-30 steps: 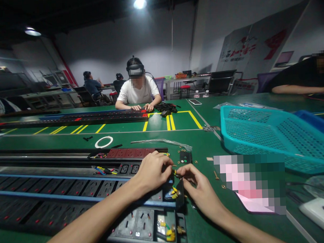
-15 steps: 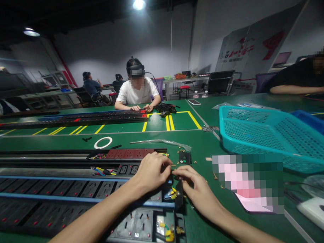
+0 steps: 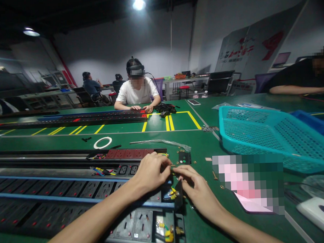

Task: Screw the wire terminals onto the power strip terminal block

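Observation:
Several long black power strips [image 3: 60, 190] with blue rails lie in front of me on the green table [image 3: 200, 145]. My left hand [image 3: 150, 172] rests on the right end of one strip, fingers curled and pinched. My right hand [image 3: 197, 191] meets it fingertip to fingertip in a pinch above the strip's open end, where yellow-tipped wires [image 3: 172, 195] show. What the fingers pinch is too small to make out. A small black end plate [image 3: 184, 157] lies just beyond the hands, with small brass screws [image 3: 183, 150] scattered around it.
A teal mesh basket [image 3: 269, 139] stands at the right, a blue bin [image 3: 317, 121] behind it. A white ring [image 3: 103, 142] and a clear plastic bag [image 3: 162, 142] lie farther back. A person [image 3: 138, 88] in white works across the table on another strip [image 3: 71, 119]. A white device [image 3: 318, 211] sits at the right edge.
My right hand has moved up and left, so its fingertips now meet the left hand's. The left hand has barely shifted.

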Available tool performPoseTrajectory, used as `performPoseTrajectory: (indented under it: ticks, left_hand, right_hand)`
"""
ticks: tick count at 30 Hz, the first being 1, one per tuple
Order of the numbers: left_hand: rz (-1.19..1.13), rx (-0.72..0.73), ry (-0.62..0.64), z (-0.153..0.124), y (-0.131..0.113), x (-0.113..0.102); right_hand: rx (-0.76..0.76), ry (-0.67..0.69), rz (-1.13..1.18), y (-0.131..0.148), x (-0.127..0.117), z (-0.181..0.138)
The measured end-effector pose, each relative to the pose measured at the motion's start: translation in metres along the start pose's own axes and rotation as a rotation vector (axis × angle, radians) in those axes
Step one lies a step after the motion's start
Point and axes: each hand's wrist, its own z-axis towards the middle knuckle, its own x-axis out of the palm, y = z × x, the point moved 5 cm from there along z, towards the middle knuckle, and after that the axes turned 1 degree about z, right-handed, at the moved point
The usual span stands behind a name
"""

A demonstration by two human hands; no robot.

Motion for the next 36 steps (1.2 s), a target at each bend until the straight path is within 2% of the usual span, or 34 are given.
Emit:
performPoseTrajectory:
  ticks: [25,36]
  left_hand:
    - [0.005,-0.009,-0.018,0.0,0.002,0.006]
    - [-0.028,-0.001,-0.023,0.0,0.002,0.007]
  right_hand:
    - [-0.025,-0.005,-0.032,0.0,0.0,-0.001]
    - [-0.048,-0.005,-0.077,0.012,0.001,-0.007]
